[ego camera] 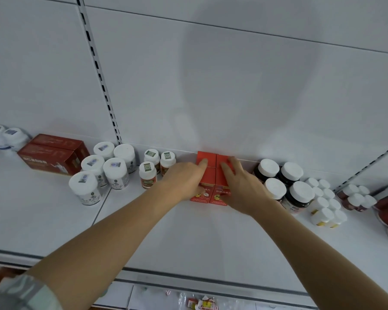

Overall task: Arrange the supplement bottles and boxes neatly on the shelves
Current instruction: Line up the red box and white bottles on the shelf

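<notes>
Single head-worn view, angled forward and down, close over white shelf [54,220]

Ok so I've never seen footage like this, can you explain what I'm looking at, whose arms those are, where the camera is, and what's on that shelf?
There is one picture and no machine. The camera is worn on a person's head and looks forward and down, so the two bare arms reaching in are that person's own.

The left hand and right hand press from either side on a block of red boxes that stands against the back wall of a white shelf. The fingers lie over the tops and sides, squaring the boxes up rather than lifting them, as far as I can tell.

To the left stand small brown bottles, white jars and two long red cartons. To the right stand dark jars with white lids and small white bottles.
</notes>
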Motion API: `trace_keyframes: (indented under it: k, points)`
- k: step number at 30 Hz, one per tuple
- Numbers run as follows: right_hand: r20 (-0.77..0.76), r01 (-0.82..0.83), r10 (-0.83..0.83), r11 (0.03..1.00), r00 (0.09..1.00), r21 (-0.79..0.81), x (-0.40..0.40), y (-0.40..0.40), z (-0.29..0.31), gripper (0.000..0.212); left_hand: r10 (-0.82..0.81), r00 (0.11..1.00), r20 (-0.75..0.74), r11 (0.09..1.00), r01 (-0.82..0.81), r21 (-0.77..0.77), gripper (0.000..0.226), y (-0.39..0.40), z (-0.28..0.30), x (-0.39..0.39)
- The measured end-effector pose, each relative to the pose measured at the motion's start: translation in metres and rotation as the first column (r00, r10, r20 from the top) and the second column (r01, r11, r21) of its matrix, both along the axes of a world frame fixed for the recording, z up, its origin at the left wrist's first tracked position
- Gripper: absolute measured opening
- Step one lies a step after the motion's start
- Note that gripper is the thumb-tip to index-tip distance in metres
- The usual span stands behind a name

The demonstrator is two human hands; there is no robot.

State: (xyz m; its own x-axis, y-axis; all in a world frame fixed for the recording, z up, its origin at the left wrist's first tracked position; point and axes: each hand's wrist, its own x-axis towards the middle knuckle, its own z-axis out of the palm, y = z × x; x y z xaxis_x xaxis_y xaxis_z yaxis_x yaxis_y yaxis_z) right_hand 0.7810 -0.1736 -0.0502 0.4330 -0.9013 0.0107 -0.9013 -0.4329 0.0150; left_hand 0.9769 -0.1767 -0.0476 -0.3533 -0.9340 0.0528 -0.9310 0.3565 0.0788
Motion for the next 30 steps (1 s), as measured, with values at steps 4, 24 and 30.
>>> trace_keyframes:
  k: [4,24,30]
  points:
    - [-0.010,0.006,-0.006,1.000,1.000,-0.005,0.001,0.001,-0.001,0.090,0.003,1.000,-0.005,1.000,-0.003,-0.024,0.088,-0.002,-0.005,0.002]
    - [-0.054,0.079,-0.082,0.995,0.995,-0.052,0.009,0.019,0.000,0.080,0.000,1.000,-0.007,1.000,0.000,-0.030,0.091,0.002,-0.004,0.001]
    - [-0.083,0.091,-0.095,0.994,0.992,-0.054,0.013,0.019,0.000,0.073,0.007,1.000,0.008,1.000,-0.006,-0.014,0.088,0.002,-0.003,-0.002]
